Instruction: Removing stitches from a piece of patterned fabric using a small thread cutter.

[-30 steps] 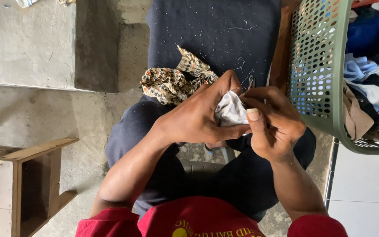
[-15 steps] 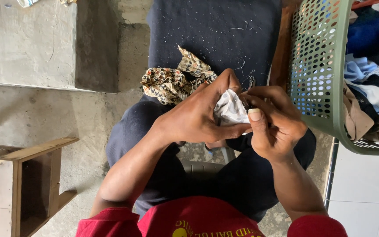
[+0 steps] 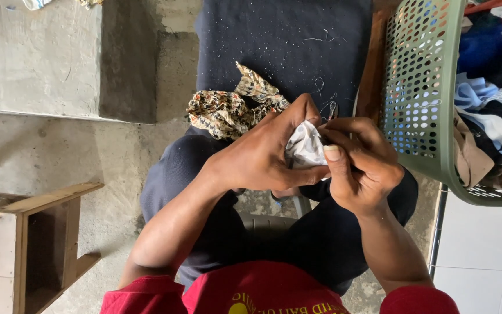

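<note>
The small white cloth [image 3: 306,145] with its dark print sits bunched between the two hands, held above the person's lap in dark trousers, just short of the near edge of the dark cloth-covered counter [image 3: 280,40]. The left hand [image 3: 260,157] comes in from the left and wraps over the cloth, thumb underneath and fingers curled across the top, so most of the bundle is hidden inside its grip. The right hand [image 3: 358,166] meets it from the right, thumb and forefinger pressed together on the cloth's right edge (the thumbnail faces the camera). Both hands are touching the cloth and each other, so neither is the nearer one; the cloth's visible part runs roughly from the counter's near edge down toward the body, though its full shape is too crumpled to tell.

Just beyond the left hand, a patterned brown fabric scrap [image 3: 228,107] lies at the counter's near edge. A green perforated basket [image 3: 419,93] of mixed clothes stands at the right, near the right hand. Loose threads [image 3: 321,39] dot the counter.
</note>
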